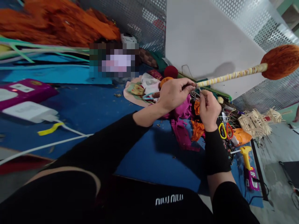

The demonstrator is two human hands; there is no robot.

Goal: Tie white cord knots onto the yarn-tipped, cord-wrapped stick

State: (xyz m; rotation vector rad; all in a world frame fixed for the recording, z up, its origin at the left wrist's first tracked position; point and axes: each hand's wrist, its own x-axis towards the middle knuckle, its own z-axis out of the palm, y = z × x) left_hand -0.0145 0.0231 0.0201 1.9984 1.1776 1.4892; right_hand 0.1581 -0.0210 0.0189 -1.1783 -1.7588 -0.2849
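Note:
My left hand (170, 95) pinches the near end of a long stick (230, 76) wrapped in white, yellow and reddish strips. An orange-brown fibrous ball (281, 62) is fixed on the stick's far end, at the upper right. My right hand (210, 105) is closed in a pinch just below that near end; a thin pale strand seems to show at its fingertips, too small to make out. A light blue loop (149, 96) juts out beside my left hand; whether the hand holds it is hidden. Magenta cloth (182, 124) and orange crumpled pieces (198, 130) lie beneath my hands.
On the blue tabletop (149, 155) lie scissors with yellow and red handles (225, 130), a yellow glue gun (246, 157) and a woven straw piece (255, 123). Leftward are a purple power strip (35, 91), a white adapter (30, 112) with cable, and orange fibre (56, 23).

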